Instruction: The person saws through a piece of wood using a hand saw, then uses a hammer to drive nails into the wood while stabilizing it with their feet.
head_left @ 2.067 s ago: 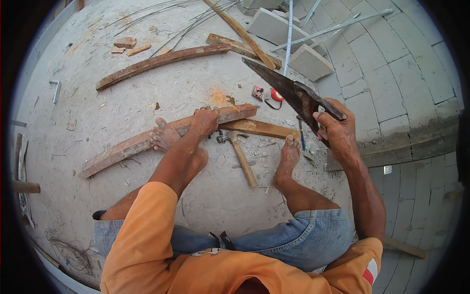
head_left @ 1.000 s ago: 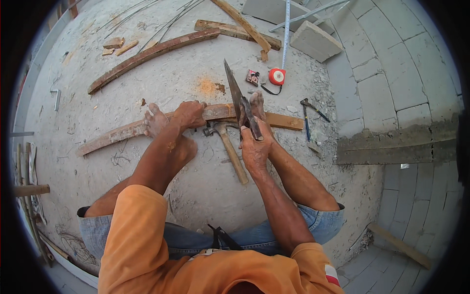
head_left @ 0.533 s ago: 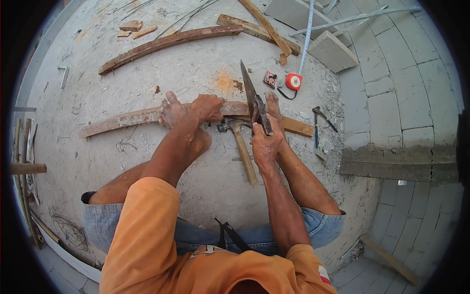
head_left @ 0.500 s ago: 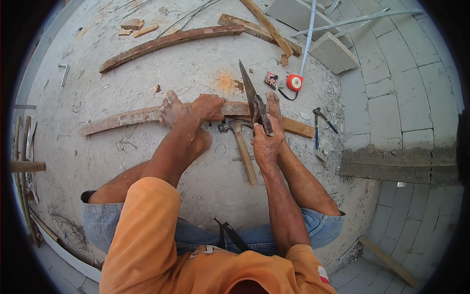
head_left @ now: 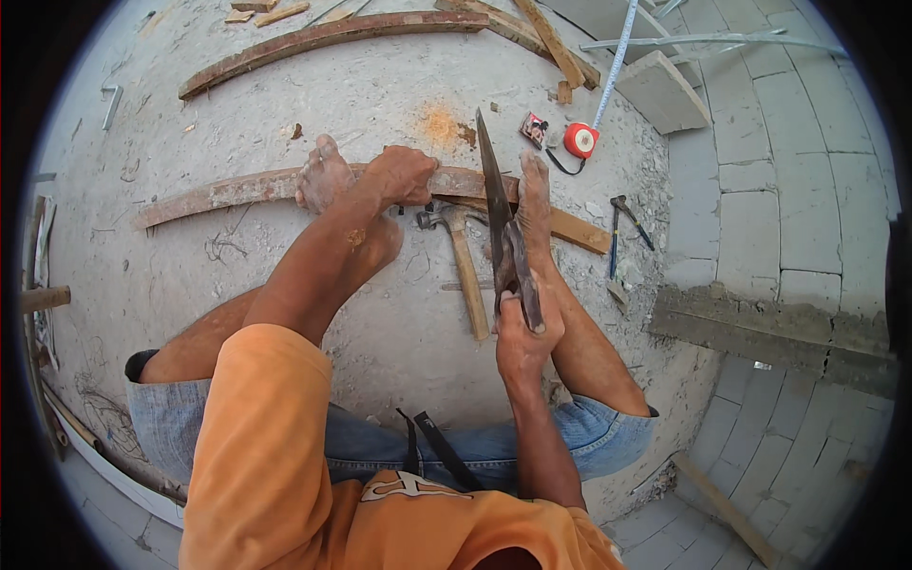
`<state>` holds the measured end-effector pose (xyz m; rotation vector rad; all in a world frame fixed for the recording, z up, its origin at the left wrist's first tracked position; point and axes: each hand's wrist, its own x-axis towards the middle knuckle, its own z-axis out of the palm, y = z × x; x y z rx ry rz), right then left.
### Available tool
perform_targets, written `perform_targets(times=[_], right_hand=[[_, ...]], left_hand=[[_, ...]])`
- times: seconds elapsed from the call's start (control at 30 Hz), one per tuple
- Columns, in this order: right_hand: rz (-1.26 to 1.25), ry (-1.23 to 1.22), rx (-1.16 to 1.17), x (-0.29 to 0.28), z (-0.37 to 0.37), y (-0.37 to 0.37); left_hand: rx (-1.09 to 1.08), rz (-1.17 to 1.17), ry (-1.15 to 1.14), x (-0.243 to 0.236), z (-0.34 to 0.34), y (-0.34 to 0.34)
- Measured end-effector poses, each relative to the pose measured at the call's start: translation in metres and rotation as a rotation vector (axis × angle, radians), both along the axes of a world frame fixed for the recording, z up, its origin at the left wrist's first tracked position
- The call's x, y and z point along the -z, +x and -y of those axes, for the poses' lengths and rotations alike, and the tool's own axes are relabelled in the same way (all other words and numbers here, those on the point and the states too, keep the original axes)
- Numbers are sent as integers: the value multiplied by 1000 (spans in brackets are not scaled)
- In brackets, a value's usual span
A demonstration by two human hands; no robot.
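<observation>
My right hand [head_left: 527, 332] is wrapped round the dark handle of a handsaw [head_left: 493, 185]. The saw's blade points away from me and crosses a long wooden plank [head_left: 228, 193] lying on the floor. With its fingers closed over the plank, my left hand [head_left: 406, 176] presses on it to the left of the blade. My left foot [head_left: 324, 176] rests on the plank, and my right foot [head_left: 534, 204] is just right of the saw. A second, lighter piece of wood [head_left: 578, 231] extends from beneath the plank. Between my legs lies a claw hammer [head_left: 467, 271] with a wooden handle.
Orange sawdust [head_left: 439, 123] lies beyond the plank. A red tape measure [head_left: 580, 141], its tape pulled out, sits beside a small packet [head_left: 534, 128]. Pincers [head_left: 616, 228] lie to the right. Another long timber [head_left: 323, 43] is farther off, and grey blocks [head_left: 663, 90] stand at far right.
My right hand has drawn the saw back toward me, so its tip now sits nearer the plank. My left hand stays on the plank. The whole view has shifted slightly.
</observation>
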<state>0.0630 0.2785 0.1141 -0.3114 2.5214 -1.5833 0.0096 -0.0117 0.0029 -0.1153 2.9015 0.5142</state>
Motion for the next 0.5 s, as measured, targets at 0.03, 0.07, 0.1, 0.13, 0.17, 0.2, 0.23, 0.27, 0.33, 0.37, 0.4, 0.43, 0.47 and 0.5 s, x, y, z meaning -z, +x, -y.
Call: perform_targets(times=[0.03, 0.07, 0.1, 0.13, 0.17, 0.2, 0.23, 0.27, 0.33, 0.37, 0.4, 0.43, 0.47, 0.5], right_hand=[[-5, -12, 22, 2, 10, -15], [20, -11, -3, -1, 21, -40], [64, 4, -13, -3, 14, -31], [90, 11, -22, -5, 10, -31], [145, -3, 5, -6, 1, -19], [160, -15, 13, -6, -6, -14], [171, -32, 18, -6, -10, -8], [10, -2, -16, -4, -21, 10], [-76, 3, -21, -14, -22, 12], [-122, 1, -31, -19, -19, 10], [31, -56, -36, -28, -6, -8], [134, -70, -25, -33, -13, 1], [207, -102, -27, -35, -12, -5], [121, -80, -44, -35, -9, -11]], left_hand=[[8, -17, 6, -5, 4, -5], [-26, -32, 45, -9, 10, -16], [-60, -12, 94, -7, 8, -7], [-57, -2, 105, 0, 3, -1], [-35, 4, 64, 10, -3, 3], [-28, -16, 5, 10, 2, -4], [-25, -20, 7, 7, 1, -4], [-27, -15, 22, 3, 0, -5], [-27, -23, 26, -1, 6, -11], [-46, -28, 19, -1, 6, -13], [-58, -33, 22, -1, 0, -16], [-49, -24, 31, -3, -5, -13], [-45, 38, 51, -7, -7, -11], [-55, 78, 48, -15, 4, -18]])
